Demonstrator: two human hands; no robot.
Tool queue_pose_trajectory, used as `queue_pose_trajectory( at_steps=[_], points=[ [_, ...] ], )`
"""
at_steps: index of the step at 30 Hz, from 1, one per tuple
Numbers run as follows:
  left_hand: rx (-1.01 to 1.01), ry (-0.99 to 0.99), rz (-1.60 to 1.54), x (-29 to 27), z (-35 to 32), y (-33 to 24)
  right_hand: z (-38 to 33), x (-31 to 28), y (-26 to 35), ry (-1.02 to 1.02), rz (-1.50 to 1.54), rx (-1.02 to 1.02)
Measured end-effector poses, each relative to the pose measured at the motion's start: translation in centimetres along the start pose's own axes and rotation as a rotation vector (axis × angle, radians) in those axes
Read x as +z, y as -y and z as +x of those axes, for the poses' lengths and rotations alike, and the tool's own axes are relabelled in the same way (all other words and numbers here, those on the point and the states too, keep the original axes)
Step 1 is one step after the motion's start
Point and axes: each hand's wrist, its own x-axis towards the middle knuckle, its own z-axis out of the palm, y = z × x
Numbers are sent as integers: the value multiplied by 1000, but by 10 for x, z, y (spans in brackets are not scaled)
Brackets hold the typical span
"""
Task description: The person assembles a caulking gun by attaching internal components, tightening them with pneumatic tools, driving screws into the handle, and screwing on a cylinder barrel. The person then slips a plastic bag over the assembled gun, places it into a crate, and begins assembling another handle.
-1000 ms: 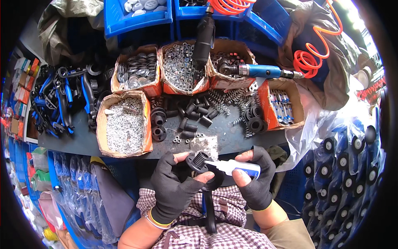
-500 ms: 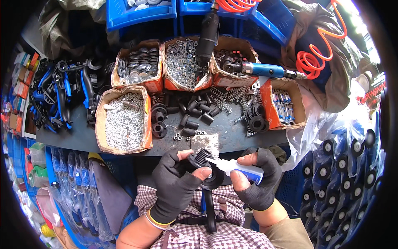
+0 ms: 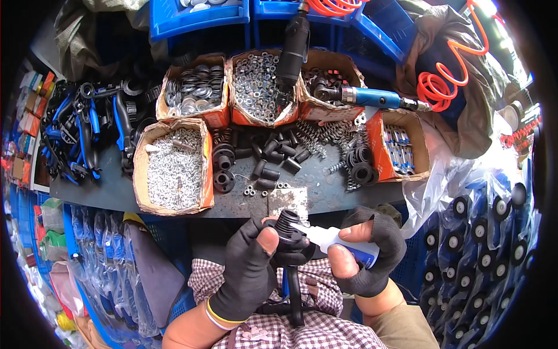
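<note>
Ahead of the right hand (image 3: 388, 250), open worktop (image 3: 343, 196) runs right of the plate (image 3: 289, 202) — room to pass. Beyond, sleeves (image 3: 267, 171) and springs (image 3: 334, 136) obstruct; boxes (image 3: 216, 119) wall the back — a black tool (image 3: 292, 49) overhangs them.

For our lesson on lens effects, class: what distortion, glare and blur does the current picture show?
Head view: the workbench's front edge appears bowed, and black surrounds the round image; head view: the upper-right light is washed out, the clear plastic sheeting whitish with glare; head view: the bottle shows no obvious blur.
</note>
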Motion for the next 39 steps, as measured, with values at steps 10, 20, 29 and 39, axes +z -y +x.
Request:
queue_pose_trajectory(
  at_steps=[10,20,29,39],
  points=[
    [-355,61,-452,2,1,6,3,0,0,15,21,1],
    [-523,39,-534,-2,-1,8,8,-3,2,17,-4,-53],
    [-598,153,-750,-2,-2,9,5,-2,6,23,34,49],
    [-630,107,-665,3,-1,14,5,0,7,34,16,47]
  ],
)
